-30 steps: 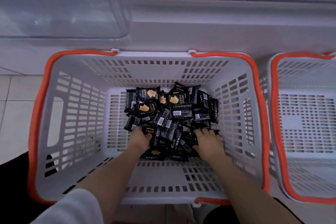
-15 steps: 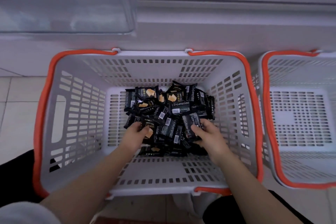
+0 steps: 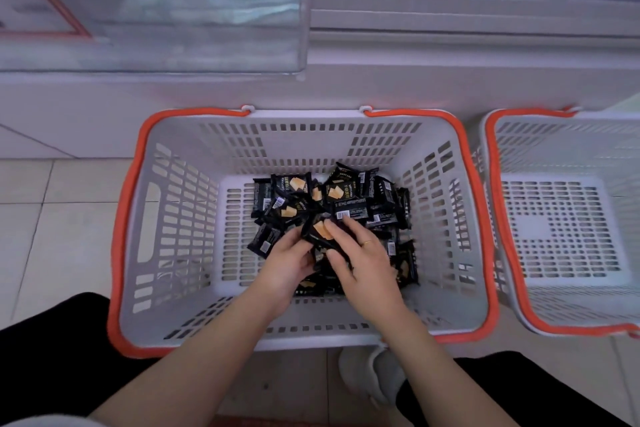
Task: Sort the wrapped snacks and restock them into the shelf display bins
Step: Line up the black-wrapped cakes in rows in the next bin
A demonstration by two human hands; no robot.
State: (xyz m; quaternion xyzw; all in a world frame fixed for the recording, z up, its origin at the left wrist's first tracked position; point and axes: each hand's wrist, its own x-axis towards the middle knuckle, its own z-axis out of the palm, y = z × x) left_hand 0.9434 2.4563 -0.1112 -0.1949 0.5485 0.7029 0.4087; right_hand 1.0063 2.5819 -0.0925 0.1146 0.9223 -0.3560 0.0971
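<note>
Both grips, left hand (image 3: 289,258) and right hand (image 3: 363,263), pinching black orange-printed snack packet (image 3: 320,234)

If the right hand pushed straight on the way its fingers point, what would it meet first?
Probably the black snack packet that the right hand and left hand hold together, then the packet pile in the grey basket; depth unclear.

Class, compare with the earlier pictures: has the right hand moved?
Yes. The right hand has moved leftward, away from the basket's right wall, meeting the left hand.
</note>
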